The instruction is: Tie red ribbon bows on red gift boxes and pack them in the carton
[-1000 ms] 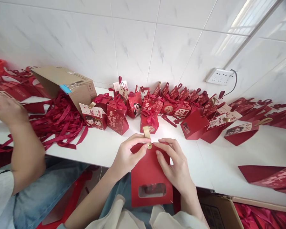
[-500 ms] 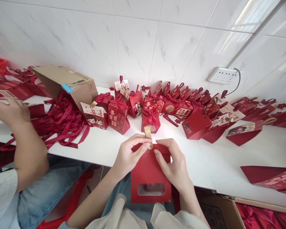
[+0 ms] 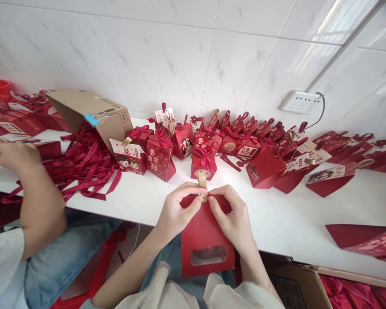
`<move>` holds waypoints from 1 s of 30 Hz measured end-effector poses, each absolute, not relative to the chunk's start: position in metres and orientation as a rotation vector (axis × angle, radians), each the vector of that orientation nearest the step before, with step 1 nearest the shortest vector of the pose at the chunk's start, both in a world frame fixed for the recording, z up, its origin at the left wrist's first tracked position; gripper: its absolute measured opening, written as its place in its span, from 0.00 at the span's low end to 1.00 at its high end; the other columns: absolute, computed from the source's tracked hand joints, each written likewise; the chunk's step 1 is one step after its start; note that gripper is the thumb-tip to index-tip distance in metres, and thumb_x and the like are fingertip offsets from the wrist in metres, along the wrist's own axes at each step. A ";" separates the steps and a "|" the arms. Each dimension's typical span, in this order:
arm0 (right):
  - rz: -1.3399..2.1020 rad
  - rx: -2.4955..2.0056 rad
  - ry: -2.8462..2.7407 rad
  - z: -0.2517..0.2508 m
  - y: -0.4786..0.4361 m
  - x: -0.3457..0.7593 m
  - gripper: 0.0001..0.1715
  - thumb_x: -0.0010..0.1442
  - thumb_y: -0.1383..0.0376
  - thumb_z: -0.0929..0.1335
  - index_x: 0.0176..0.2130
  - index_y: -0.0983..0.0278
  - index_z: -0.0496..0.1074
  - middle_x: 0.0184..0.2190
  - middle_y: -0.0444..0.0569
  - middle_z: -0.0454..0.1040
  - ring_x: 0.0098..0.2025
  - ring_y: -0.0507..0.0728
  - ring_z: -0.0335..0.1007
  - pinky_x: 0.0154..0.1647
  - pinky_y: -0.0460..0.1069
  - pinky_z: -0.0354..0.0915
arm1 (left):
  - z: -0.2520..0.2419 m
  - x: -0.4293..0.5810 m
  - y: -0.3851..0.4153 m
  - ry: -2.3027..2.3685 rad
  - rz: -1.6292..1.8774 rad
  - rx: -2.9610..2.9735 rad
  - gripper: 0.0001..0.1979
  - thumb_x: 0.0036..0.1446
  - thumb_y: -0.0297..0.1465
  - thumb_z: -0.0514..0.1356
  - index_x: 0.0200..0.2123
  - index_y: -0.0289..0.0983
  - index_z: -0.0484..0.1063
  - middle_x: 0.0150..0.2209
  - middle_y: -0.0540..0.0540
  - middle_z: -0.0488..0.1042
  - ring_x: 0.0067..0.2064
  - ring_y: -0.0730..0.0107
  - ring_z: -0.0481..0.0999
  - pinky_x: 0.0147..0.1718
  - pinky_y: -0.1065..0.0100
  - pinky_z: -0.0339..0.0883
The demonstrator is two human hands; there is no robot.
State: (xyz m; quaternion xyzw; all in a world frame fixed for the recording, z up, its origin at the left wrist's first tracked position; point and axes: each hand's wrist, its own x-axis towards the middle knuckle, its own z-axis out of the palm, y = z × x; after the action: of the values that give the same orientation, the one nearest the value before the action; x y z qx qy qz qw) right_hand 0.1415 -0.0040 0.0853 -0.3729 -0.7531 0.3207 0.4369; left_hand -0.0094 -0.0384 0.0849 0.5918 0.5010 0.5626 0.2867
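In front of me a red gift box [image 3: 206, 231] with an oval clear window hangs over the table's front edge, tilted toward me. A gold ribbon loop [image 3: 202, 180] stands up from its top. My left hand [image 3: 180, 208] pinches the ribbon's base between thumb and forefinger. On the other side, my right hand [image 3: 230, 210] closes thumb and forefinger on the box's top edge, close beside the ribbon. Just beyond my fingertips sits a small red box with a bow [image 3: 203, 162].
Finished-looking red boxes [image 3: 161, 156] crowd the white table [image 3: 141, 201] along the tiled wall. Loose red ribbons [image 3: 83, 171] spill from a cardboard box [image 3: 90, 105] at left. A co-worker's arm [image 3: 35, 189] reaches in there. A power strip [image 3: 300, 101] hangs at right.
The box has shifted slightly to the right and the gold ribbon stands a little more to the right. My right thumb and forefinger have drawn closer together at the box's top.
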 end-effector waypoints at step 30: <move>1.049 -0.962 -1.682 0.088 -0.002 0.135 0.04 0.53 0.68 0.65 0.33 0.62 0.69 0.29 0.44 0.74 0.33 0.54 0.72 0.38 0.48 0.69 | 0.087 -0.007 -0.040 1.378 1.523 1.541 0.11 0.51 0.23 0.57 0.36 0.38 0.76 0.37 0.47 0.76 0.43 0.67 0.75 0.45 0.68 0.71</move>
State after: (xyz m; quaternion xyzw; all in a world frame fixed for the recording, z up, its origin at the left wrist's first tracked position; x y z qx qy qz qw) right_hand 0.1347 -0.0019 0.0880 -0.3895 -0.6808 0.4248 0.4521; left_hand -0.0067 -0.0401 0.0874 0.5756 0.5148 0.5689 0.2828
